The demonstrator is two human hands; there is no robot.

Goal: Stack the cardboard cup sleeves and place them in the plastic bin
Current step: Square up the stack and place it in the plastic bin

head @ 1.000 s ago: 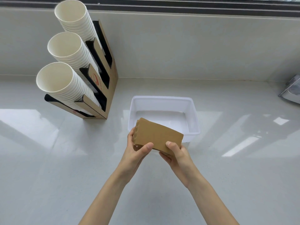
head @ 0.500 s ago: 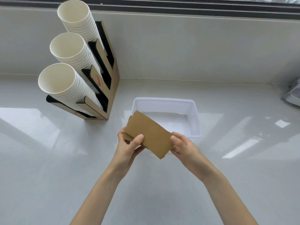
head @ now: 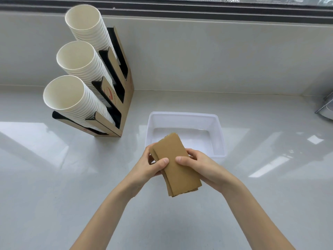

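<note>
A flat stack of brown cardboard cup sleeves (head: 177,165) is held in the air just in front of the white plastic bin (head: 219,130). My left hand (head: 150,166) grips the stack's left edge with the thumb on top. My right hand (head: 200,166) holds the right edge, thumb pressed on the top sleeve. The stack runs lengthwise away from me, its far end over the bin's near rim. The sleeve edges are slightly uneven on the left and at the near end. The bin holds nothing visible inside.
A cardboard cup dispenser (head: 124,98) with three rows of white paper cups (head: 72,98) stands at the left rear against the wall. A metallic object (head: 327,109) pokes in at the right edge. The pale glossy counter (head: 54,177) stretches around.
The stack has turned from lying crosswise to lengthwise and come lower, toward me. My right hand, off the stack half a second ago, now grips its right edge.
</note>
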